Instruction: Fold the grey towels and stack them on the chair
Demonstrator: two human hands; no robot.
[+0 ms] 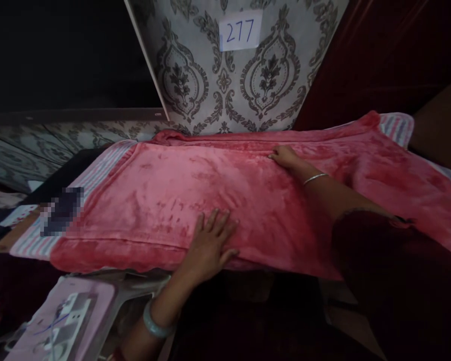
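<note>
A pink plush blanket [165, 180] lies spread across a long surface, with a folded layer along its near side and darker rumpled folds at the right. Palm down with fingers spread, my left hand [212, 245] rests on the blanket near its front edge. Farther back, my right hand [285, 156] has its fingers curled and pressed on the plush fabric close to the far fold, gripping it. Beneath the blanket, a striped cloth [101, 173] shows at the left end and again at the far right corner.
A blurred-out dark object [62, 213] lies on the striped cloth. At the back left is a large dark screen [67, 60]; a dark red panel [368, 55] stands at the back right. Below left, a pink lid-like surface [97, 291] bears a white device [69, 321].
</note>
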